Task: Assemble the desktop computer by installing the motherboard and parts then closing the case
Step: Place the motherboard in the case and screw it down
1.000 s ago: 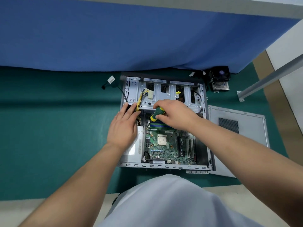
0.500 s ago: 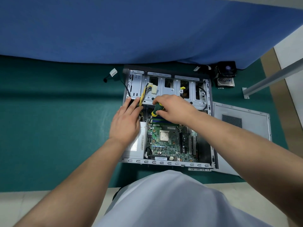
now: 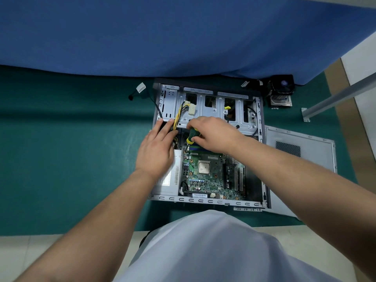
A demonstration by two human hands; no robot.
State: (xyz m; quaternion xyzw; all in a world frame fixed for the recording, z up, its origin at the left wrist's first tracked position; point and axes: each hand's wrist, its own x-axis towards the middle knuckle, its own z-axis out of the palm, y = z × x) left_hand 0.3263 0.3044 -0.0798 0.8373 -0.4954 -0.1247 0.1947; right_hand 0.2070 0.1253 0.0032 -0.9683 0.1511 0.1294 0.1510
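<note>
Little had shifted since the earlier frames: both hands stayed at the far-left corner of the motherboard (image 3: 209, 174), which lay flat inside the open case (image 3: 262, 159) on the green bench (image 3: 61, 159). That board looked stiff but fragile, best held by its edges, clear of the bare socket. Curled around the green-and-yellow screwdriver (image 3: 192, 136), the right hand (image 3: 213, 133) held it tip-down. Beside it, the left hand (image 3: 157, 151) rested with straight fingers on the power supply (image 3: 173, 180) and yellow cables (image 3: 179, 115).

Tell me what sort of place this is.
Probably a computer repair or training bench: an open desktop case lies on a green mat, its side panel off, with a blue partition behind.
</note>
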